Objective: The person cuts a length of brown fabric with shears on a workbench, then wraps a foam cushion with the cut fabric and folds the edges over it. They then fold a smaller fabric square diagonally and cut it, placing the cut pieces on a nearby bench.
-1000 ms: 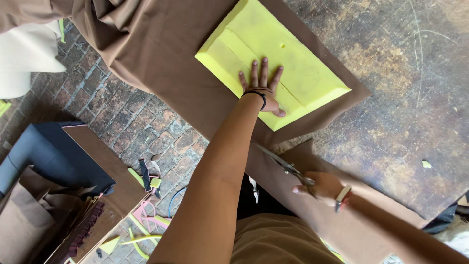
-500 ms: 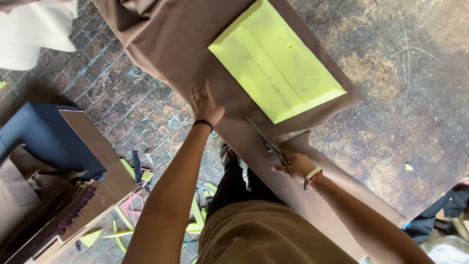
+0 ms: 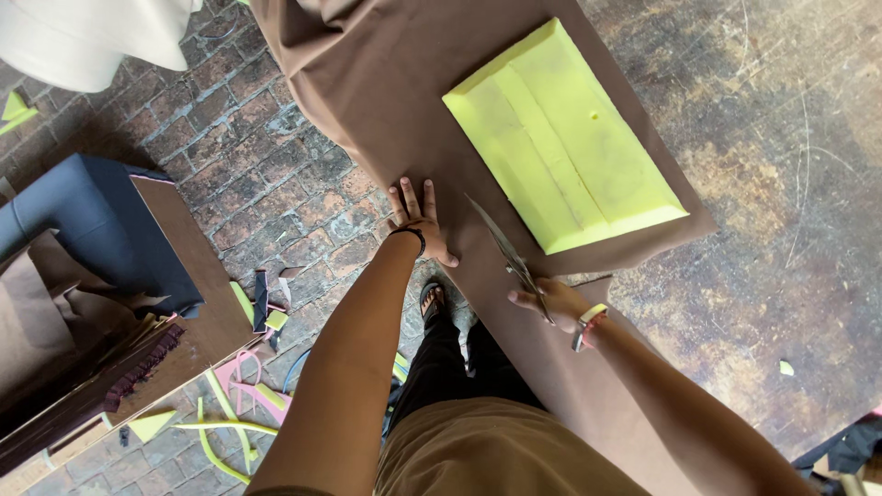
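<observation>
- The person's arms are bare from the upper arm down; no sleeves show.
- The left hand [image 3: 419, 223] has a thin black band around its wrist.
- The right hand [image 3: 549, 299] has a bracelet at the wrist, pale yellow with a reddish edge.
- The top is a plain tan or mustard colour, seen from above at the bottom edge of the view.
- The trousers are black.
- One foot wears a dark open sandal with straps.

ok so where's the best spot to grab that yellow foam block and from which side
Probably by its two long edges, coming from above. The yellow foam block lies flat on the brown fabric, its wide face up, its edges bevelled and uncovered. Come from the far end, away from the scissors in the right hand.
</observation>
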